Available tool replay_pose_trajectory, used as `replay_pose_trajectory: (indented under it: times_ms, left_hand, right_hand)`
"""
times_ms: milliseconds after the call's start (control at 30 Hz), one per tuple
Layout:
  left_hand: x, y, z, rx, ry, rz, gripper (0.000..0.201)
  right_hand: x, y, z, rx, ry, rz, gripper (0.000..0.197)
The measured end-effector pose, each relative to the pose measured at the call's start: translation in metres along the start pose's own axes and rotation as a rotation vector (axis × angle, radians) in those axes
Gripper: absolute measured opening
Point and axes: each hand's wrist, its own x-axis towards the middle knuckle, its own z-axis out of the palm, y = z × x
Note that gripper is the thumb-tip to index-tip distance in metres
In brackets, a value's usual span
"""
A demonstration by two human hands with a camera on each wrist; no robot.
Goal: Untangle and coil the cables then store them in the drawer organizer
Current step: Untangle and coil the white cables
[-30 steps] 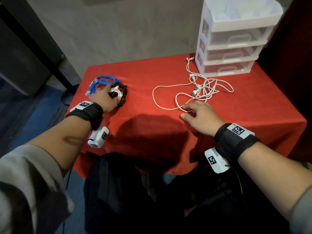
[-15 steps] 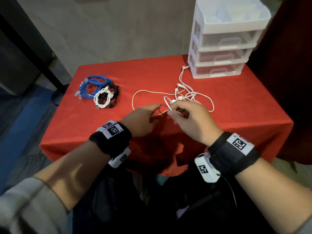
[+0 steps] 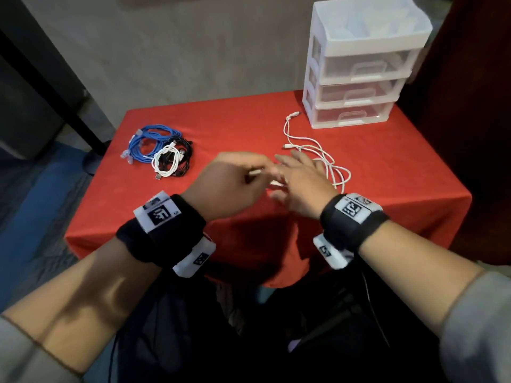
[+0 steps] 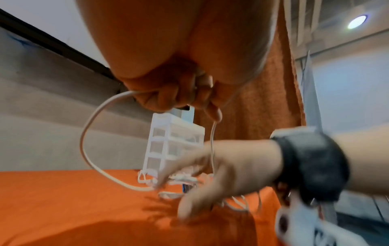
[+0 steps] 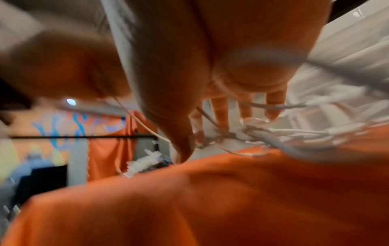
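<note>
left hand (image 3: 232, 186) grips white cable (image 3: 329, 164) in curled fingers; right hand (image 3: 301, 186) spread, fingers threaded through cable tangle above counter (image 3: 249, 125).

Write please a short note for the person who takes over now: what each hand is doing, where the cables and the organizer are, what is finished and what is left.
Left hand: raised over the table, fingers curled round the loose white cable.
Right hand: fingers spread in that cable's tangle; whether it grips is too blurred to tell.
Done: the blue cable, black cable and small white cable lie coiled together on the red table's left side.
Left: untangle and coil the loose white cable, then put all coils in the drawer organizer at the far right corner. Its front drawers look closed.
</note>
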Motion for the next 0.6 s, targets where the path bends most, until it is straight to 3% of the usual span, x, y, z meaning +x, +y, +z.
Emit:
replay_pose_trajectory:
  times_ms: [100,233,300,367,600]
  left_hand:
    - [0.001,0.022,-0.039,-0.080,0.121,-0.103,0.017]
    - [-0.008,0.012,-0.112,-0.157,0.472,-0.157,0.021]
    - [-0.015,-0.004,-0.136,-0.182,0.599,-0.228,0.023]
    - [-0.021,-0.012,-0.138,-0.167,0.621,-0.265,0.025]
    - [-0.025,-0.041,-0.116,-0.219,0.766,-0.440,0.031]
  right_hand:
    - [0.017,0.030,0.004,-0.105,-0.017,0.057,0.046]
    - [0.024,0.079,-0.007,-0.071,0.067,0.146,0.031]
    - [0.022,0.103,-0.015,-0.023,0.090,0.185,0.038]
    - [0.024,0.119,-0.019,-0.021,0.130,0.170,0.049]
    - [0.028,0.121,-0.037,0.253,0.197,0.181,0.039]
